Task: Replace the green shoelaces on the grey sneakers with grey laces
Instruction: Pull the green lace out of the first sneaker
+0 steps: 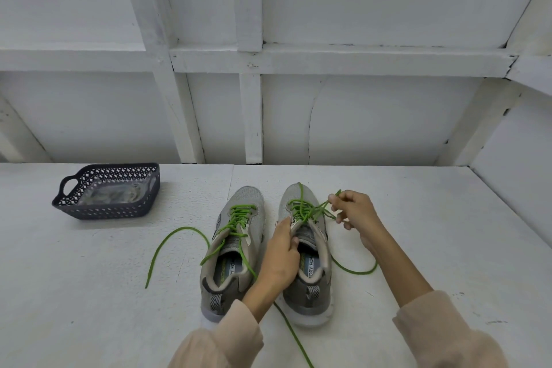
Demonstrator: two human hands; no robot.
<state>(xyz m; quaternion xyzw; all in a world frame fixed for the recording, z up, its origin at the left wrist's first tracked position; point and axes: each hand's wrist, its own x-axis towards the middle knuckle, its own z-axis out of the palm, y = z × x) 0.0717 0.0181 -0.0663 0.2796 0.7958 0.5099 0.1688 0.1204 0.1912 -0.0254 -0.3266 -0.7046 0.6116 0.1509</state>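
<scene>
though slack at the top, green laces (301,210) across both grey sneakers (249,196)

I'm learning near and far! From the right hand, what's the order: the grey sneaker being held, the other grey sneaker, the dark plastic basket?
From the right hand:
1. Held grey mesh sneaker, right beside it.
2. Other grey mesh sneaker, further left.
3. Dark plastic lattice basket, far left.
</scene>
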